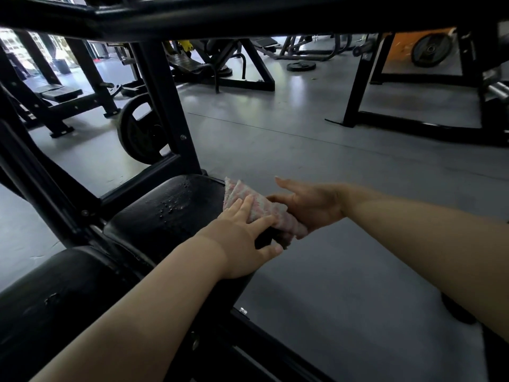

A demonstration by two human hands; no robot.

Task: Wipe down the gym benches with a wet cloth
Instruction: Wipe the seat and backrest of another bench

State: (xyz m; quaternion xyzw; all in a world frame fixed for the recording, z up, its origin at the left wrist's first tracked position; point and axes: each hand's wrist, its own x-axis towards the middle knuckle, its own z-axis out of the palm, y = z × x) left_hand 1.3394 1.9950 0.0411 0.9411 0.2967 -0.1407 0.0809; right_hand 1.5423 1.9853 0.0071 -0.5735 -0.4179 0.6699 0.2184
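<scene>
We note both hands on the striped cloth (pixel 259 209) over the wet bench pad (pixel 165 213). The right hand (pixel 308 205) apparently grips it; the left hand (pixel 242 241) rests spread upon it. Next, we judge, wiping the droplets.

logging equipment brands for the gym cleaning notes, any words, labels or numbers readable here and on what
None can be read. The bench pad, the cloth held between the left hand and right hand, and the black frame show no lettering. Any markings on the weight plate are too dark and blurred to read.
</scene>
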